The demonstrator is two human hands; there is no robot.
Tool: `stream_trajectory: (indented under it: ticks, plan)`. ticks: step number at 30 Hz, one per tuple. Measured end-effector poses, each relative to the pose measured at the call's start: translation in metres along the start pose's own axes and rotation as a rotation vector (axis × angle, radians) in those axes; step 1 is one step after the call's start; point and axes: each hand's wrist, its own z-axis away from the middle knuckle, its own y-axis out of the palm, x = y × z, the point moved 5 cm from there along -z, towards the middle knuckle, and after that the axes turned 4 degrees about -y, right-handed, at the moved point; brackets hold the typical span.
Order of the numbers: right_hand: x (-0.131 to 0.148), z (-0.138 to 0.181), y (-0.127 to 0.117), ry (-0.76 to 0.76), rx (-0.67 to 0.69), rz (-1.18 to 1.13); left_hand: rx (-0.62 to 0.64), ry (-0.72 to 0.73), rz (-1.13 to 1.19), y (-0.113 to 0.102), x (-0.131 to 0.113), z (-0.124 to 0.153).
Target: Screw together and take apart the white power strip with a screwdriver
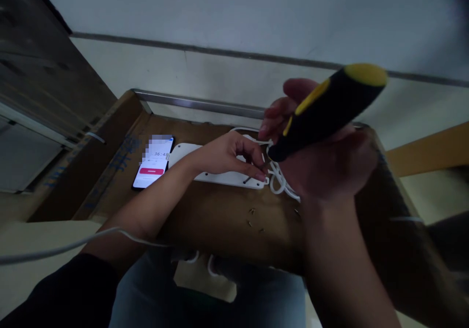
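My right hand (322, 172) holds a screwdriver (330, 106) by its thick black and yellow handle, which points up toward me. Its fingers curl loosely behind the handle. The thumb and fingers of my left hand (238, 157) pinch the thin shaft near the screwdriver's lower end; whether a screw is also between them I cannot tell. Beneath my left hand lies a long white panel (220, 177) with dark screw holes, like a power strip's casing, partly covered by that hand and forearm. A white cable (278, 184) is coiled at its right end, partly behind my right hand.
Several small screws (252, 212) lie loose on the brown cardboard (212, 211) in front of the panel. A phone (152, 164) with a lit screen rests at the left. Another pale cord (54, 255) crosses my left forearm. A wall (220, 74) stands behind.
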Motion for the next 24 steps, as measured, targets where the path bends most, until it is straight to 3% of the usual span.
stream_trajectory:
  ticks: [5, 11, 17, 21, 24]
  plan:
    - [-0.003, 0.004, -0.003, -0.032, 0.018, 0.052, 0.129, -0.005, -0.042, -0.003, -0.003, 0.003]
    - [-0.001, 0.000, -0.004, -0.098, -0.089, 0.009, -0.098, 0.051, 0.053, 0.001, 0.001, -0.002]
    - [-0.005, 0.007, -0.006, 0.085, 0.066, 0.012, 0.006, 0.052, 0.036, -0.004, 0.001, 0.000]
    - [-0.004, 0.010, -0.002, 0.022, 0.043, 0.058, 0.076, 0.004, 0.106, -0.001, -0.003, 0.002]
    - [-0.002, 0.007, 0.000, -0.018, 0.016, 0.077, 0.031, -0.033, 0.234, 0.005, 0.002, -0.001]
